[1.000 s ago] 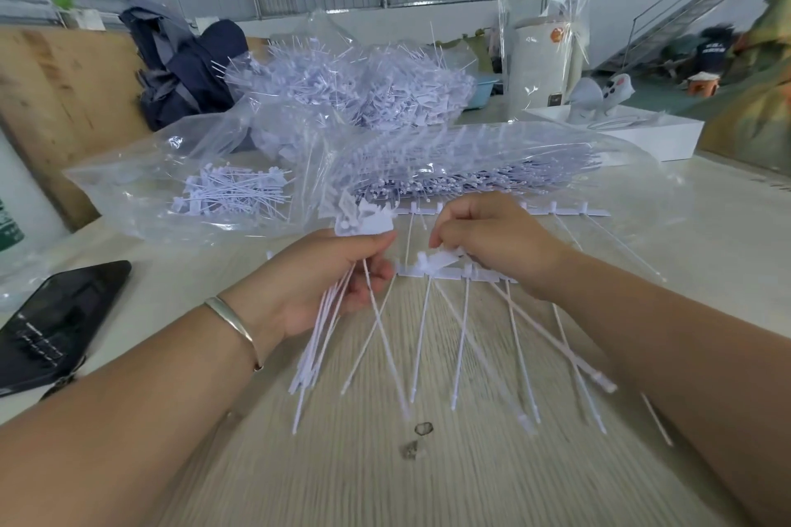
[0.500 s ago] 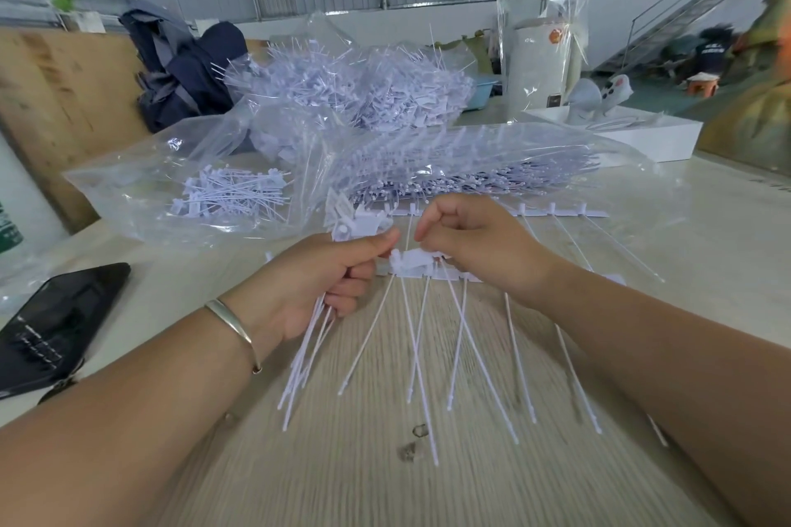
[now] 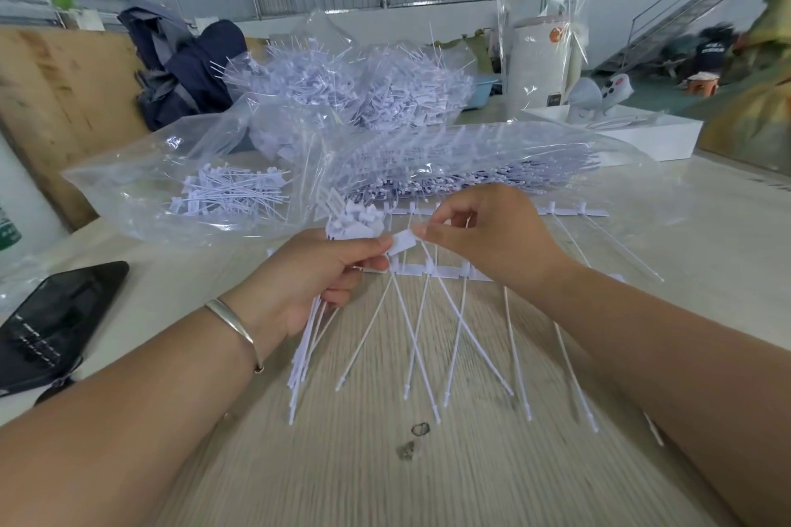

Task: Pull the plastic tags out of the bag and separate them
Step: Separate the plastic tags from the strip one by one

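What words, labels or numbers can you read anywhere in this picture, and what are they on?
None can be read.
White cylinder: orange round mark and a small dark label, both too blurred.
Green object at the left edge: white marks, too small.
Plastic tags: blank.

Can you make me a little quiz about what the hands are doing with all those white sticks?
1. True or false: the left hand grips a bundle of separated white plastic tags.
2. What do the right hand's fingers pinch? A) the single white tag head B) the black phone C) the silver bracelet
3. Fill in: the flat black phone lies on the pale wooden table to the person's ____.

Key: 1 true; 2 A; 3 left. The connected strip of white tags lies under both hands, in front of the clear plastic bag of tags.
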Available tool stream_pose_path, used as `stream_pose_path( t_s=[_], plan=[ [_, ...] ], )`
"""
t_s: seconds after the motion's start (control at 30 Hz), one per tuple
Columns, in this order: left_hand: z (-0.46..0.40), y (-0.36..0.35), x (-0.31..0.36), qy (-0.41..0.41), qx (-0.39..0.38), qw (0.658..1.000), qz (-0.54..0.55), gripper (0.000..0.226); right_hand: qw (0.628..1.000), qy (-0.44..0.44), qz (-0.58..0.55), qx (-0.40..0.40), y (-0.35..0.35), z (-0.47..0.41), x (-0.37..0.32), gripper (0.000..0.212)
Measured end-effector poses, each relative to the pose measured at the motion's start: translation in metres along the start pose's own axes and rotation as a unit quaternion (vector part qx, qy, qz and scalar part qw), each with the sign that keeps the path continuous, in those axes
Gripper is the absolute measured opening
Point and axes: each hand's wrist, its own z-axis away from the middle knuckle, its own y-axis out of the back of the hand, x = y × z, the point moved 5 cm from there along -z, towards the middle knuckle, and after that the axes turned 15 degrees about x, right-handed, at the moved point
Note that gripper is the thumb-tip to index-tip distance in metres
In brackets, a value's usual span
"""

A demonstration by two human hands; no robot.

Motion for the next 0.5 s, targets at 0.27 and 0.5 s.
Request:
stream_pose_path(
  t_s=[0.27, 0.5],
  plan=[
    [0.001, -0.001, 0.001, -0.006, -0.012, 1.000, 0.010, 0.011, 0.998, -0.017, -0.053, -0.026, -0.002, 0.005, -0.005, 0.020],
    [0.006, -0.003, 0.006, -0.040, -0.084, 0.996, -0.004, 0.019, 0.964, -0.079, -0.217, -0.131, -0.008, 0.013, -0.018, 0.022]
  ],
)
